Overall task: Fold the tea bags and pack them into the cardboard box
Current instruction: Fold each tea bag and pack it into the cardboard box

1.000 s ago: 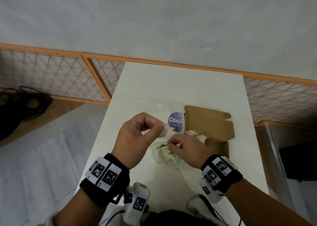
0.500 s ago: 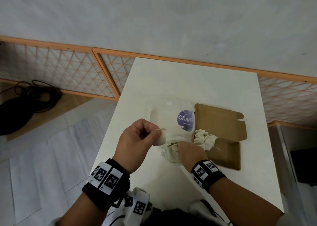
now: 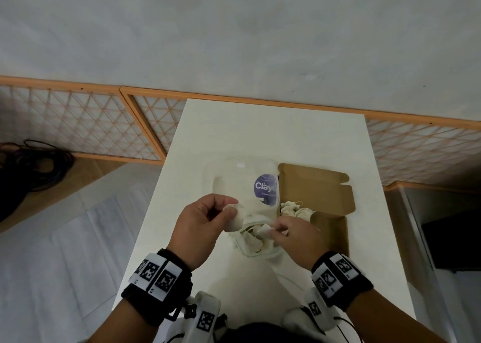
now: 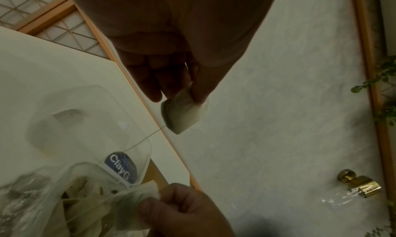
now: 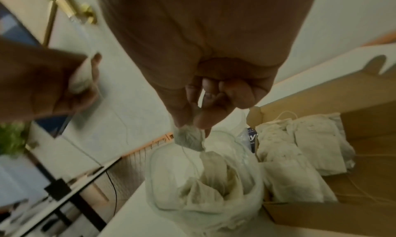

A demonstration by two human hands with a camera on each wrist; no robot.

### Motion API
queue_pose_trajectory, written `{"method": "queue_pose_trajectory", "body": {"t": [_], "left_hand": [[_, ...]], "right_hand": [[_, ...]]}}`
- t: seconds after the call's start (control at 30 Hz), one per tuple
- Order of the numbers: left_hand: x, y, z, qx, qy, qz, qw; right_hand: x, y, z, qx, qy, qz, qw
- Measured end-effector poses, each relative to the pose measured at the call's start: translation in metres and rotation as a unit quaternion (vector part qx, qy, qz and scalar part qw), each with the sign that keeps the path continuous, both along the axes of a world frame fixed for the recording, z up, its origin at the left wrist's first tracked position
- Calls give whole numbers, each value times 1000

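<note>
Left hand [image 3: 205, 225]: thumb and fingers pinching tea bag [image 3: 234, 219], held raised, left of cardboard box [image 3: 318, 194]. Right hand [image 3: 294, 236], nearer box: fingertips pinching second tea bag [image 3: 265, 230] above clear container [image 3: 256, 243] adjoining box's left side. Packed bags [image 3: 295, 208] inside.

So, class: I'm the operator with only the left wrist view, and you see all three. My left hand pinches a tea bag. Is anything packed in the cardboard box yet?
Observer: Yes. The right wrist view shows several packed tea bags lying in the cardboard box, on the side next to the clear container.
Operator: Is the box lid in the way?
Observer: No. In the head view the lid is folded open, away from the person.
Operator: What is the right hand doing?
Observer: The right hand pinches a small tea bag that hangs above the container's opening.
</note>
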State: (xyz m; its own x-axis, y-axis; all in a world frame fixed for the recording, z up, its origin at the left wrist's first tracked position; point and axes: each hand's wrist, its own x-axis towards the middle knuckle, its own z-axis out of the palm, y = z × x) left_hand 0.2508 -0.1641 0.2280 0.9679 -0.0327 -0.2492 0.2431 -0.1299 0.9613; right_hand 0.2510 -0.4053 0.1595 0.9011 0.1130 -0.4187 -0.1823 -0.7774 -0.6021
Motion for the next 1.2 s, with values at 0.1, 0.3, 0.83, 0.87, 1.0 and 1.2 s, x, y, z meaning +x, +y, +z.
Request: {"method": "queue_pose_trajectory", "body": {"t": [0.1,0.3,0.83,0.87,1.0,1.2], "left_hand": [[-2,-1,-4,23,6,-3,1000],[-4,-6,-2,31,9,-26,999],[2,-40,47,-3,-24,-160,987],[3,-41,49,-1,-27,-168,985],[2,-42,55,44,-57,-183,980],[-4,-38,52,76,-90,-171,978]], "right_hand": [[-2,-5,0,36,-5,-26,999],[-7,-17,26,149,-16,-78,986],[-8,-29,97,321,-52,-13,945],[-9,-27,100,322,-60,-1,945],[-12,-23,111,316,-95,22,944],[-8,-24,111,322,-127,-28,938]]}}
